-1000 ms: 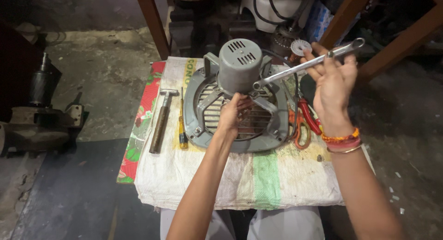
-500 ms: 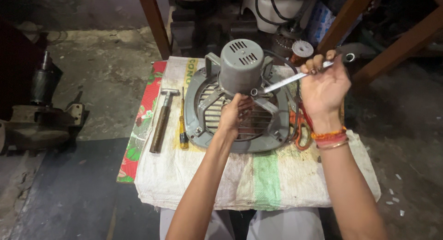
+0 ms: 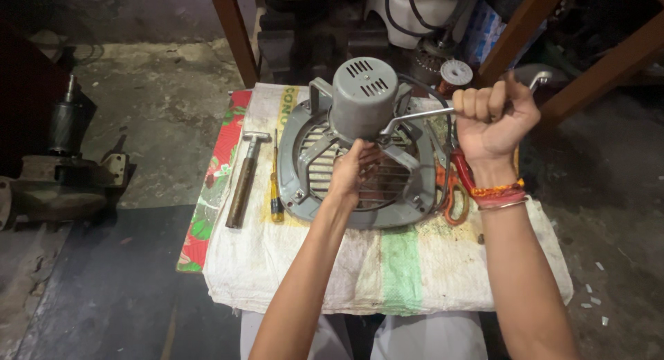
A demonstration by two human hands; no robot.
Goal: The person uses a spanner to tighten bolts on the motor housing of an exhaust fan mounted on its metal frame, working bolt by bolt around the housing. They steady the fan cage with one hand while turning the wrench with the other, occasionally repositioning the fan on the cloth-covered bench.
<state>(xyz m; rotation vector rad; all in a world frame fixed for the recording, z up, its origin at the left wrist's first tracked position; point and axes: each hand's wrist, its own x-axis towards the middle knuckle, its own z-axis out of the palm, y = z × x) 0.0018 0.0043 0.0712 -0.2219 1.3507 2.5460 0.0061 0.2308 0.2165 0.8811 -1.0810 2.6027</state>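
Head view: right hand point(image 3: 492, 118) fisted around wrench point(image 3: 422, 115).

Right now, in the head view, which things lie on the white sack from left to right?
Hammer → yellow-handled screwdriver → grey fan frame with left hand on it → orange-handled pliers, with the right hand gripping a spanner.

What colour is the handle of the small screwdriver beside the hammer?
Yellow with a dark tip, on the screwdriver, seen in the head view.

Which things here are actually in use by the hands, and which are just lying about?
In use: grey fan frame with its motor housing, steadied by the left hand; spanner gripped in the right hand.

Lying about: hammer, yellow-handled screwdriver, orange-handled pliers, sack cloth.
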